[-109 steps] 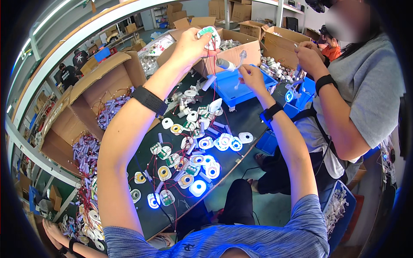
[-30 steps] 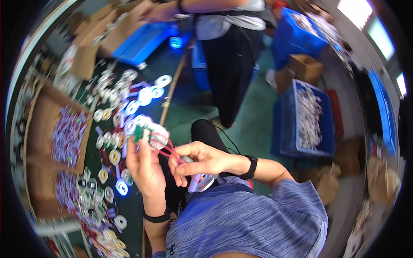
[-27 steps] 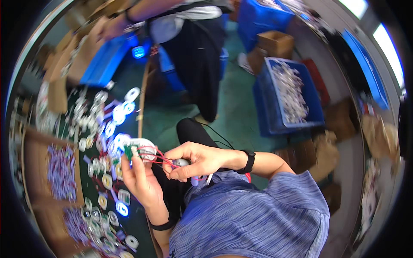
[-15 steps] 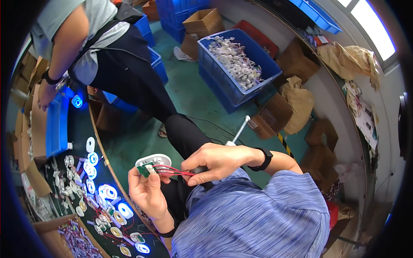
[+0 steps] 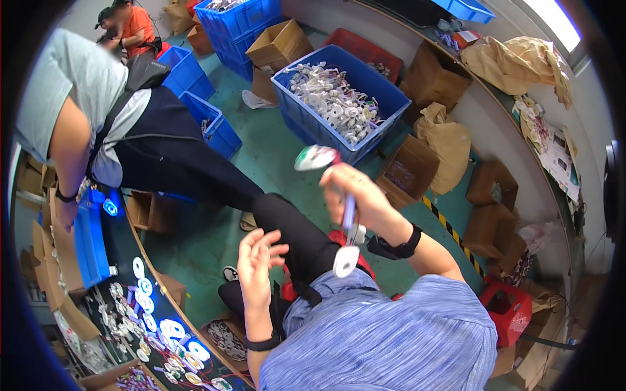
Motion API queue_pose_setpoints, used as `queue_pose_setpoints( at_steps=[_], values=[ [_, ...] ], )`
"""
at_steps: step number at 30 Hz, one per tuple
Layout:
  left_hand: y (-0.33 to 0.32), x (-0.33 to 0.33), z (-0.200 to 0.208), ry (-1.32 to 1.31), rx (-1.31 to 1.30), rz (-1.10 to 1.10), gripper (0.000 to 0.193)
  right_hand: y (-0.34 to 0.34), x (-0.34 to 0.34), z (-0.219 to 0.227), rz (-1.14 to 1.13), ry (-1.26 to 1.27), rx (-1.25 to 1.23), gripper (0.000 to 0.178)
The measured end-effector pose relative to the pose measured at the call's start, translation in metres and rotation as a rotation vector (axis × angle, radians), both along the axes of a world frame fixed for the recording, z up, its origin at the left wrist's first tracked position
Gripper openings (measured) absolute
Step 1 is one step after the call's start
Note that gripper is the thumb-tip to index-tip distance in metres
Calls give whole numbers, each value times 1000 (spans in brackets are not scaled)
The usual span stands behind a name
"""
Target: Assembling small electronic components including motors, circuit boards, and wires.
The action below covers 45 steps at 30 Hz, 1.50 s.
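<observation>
Floor bears blue bin beyond hands.

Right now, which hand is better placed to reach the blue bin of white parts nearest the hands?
The right hand, probably: it is raised toward the blue bin and holds the white-and-purple assembly. The left hand is farther from it and apparently holds nothing.

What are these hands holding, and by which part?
The right hand holds an electronic assembly around its middle, between a green-and-white end and a white disc; blur hides the exact grip. The left hand is empty.
</observation>
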<state>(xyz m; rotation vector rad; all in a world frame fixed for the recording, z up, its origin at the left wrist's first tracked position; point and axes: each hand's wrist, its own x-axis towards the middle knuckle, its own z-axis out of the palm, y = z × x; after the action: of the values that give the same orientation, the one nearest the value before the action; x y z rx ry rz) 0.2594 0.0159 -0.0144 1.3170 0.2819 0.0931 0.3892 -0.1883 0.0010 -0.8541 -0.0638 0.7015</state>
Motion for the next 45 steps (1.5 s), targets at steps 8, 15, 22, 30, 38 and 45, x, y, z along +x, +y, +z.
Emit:
queue_pose_setpoints(
  at_steps=[8, 15, 22, 30, 38, 45],
  values=[
    [19, -51, -57, 424, -126, 228, 26, -50, 177, -141, -747, 71, 174, 29],
    [3, -74, -47, 582, -164, 450, 28, -86, 290, -247, -1045, 38, -211, 27],
    [-3, -106, -60, 730, -174, 613, 33, -113, 362, -372, -1104, 20, -646, 29],
    [-20, -95, -46, 710, -190, 689, 35, -98, 371, -421, -874, 25, -1260, 70],
    [2, -113, -34, 541, -63, 746, 25, -33, 250, -332, -421, -893, -1252, 48],
    [4, -156, -16, 433, 36, 900, 25, 133, 67, -219, 263, -806, -566, 24]
  ],
)
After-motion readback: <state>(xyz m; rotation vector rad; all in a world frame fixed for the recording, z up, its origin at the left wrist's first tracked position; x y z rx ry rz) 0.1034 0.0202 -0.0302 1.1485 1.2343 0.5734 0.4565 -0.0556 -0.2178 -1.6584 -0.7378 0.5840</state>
